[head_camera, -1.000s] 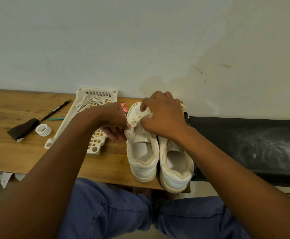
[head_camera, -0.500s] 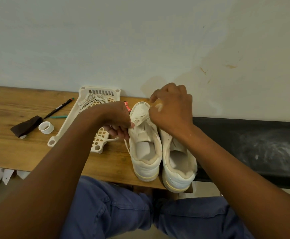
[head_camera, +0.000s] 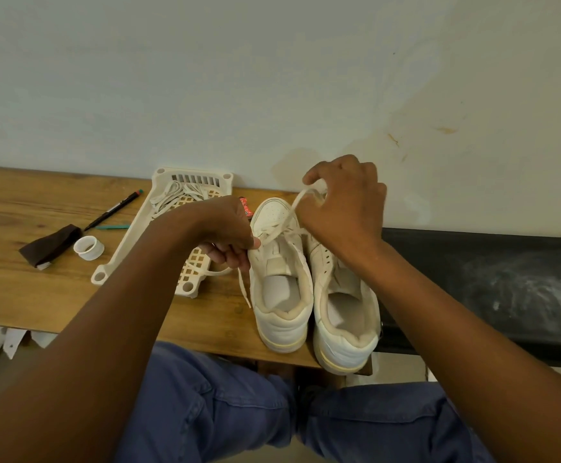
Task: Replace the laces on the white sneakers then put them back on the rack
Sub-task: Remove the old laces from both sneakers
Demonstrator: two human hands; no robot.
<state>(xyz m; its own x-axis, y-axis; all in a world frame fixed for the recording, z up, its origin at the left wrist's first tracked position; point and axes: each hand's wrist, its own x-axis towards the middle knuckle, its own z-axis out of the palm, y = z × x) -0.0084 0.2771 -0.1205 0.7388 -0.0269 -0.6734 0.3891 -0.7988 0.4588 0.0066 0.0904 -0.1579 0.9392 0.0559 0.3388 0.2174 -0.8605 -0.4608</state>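
Here we have the two white sneakers (head_camera: 312, 289) side by side at the wooden table's (head_camera: 21, 289) right end, toes to the wall, heels at the near edge. Our left hand (head_camera: 229, 238) pinches one lace (head_camera: 292, 208) end, our right hand (head_camera: 345, 208) pinches the other, raised. Leftward, a lattice tray (head_camera: 132, 235) holds loose laces (head_camera: 175, 195); bare wood lies beyond.

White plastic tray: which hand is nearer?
Left. The left hand hovers over the white plastic tray's right edge; the right hand is beyond the left sneaker, pulling lace.
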